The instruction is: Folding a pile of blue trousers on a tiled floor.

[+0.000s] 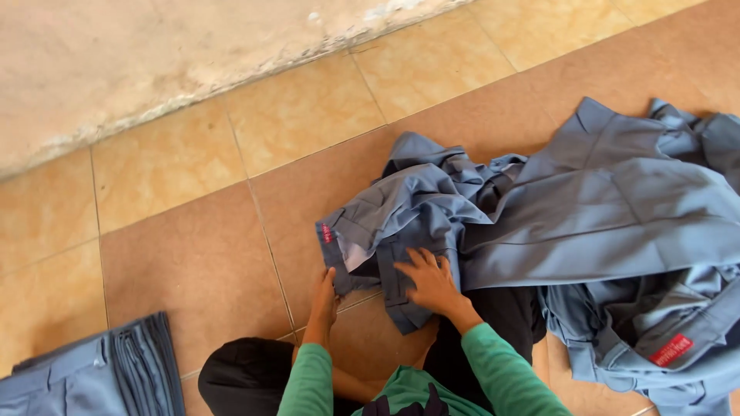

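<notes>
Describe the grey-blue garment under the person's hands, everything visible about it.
The grey-blue garment is woven cloth, looking like trousers, lying crumpled on the tiled floor. Its waistband end faces the person, showing a paler lining and a small red tag. The left hand grips the waistband's edge; the right hand presses flat on it, fingers spread. Its far end runs into a heap of similar garments.

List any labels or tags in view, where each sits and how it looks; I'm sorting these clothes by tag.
Small red fabric tag: on the waistband edge of the grey-blue trousers, just above the left hand.
Larger red rectangular label: on the grey-blue garment pile, lower right, pale markings.
</notes>
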